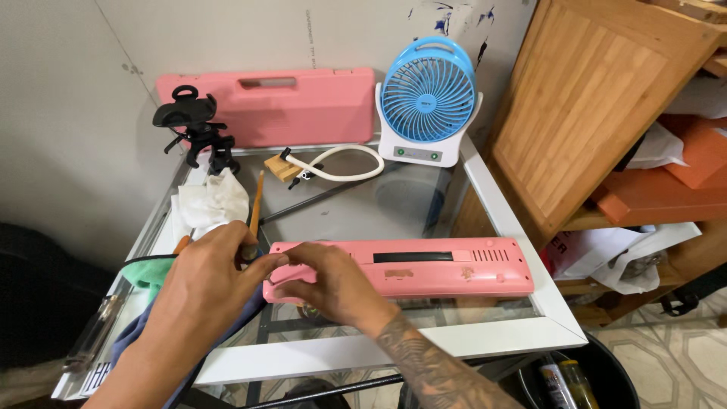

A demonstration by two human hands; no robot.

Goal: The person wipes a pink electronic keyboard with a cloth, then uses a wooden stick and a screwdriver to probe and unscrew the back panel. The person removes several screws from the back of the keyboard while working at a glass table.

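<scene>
Hands hold the long pink instrument (401, 267) on the glass surface (394, 201): left hand (204, 284) curled at its end, right hand (333, 284) gripping on top. Blue fan (429, 102), pink case (291, 104) and white hose (341, 163) sit behind.

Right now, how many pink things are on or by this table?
2. A long pink instrument lies across the glass table near its front, under both hands. A pink case stands against the wall at the back. More could be hidden under the cloths.
</scene>
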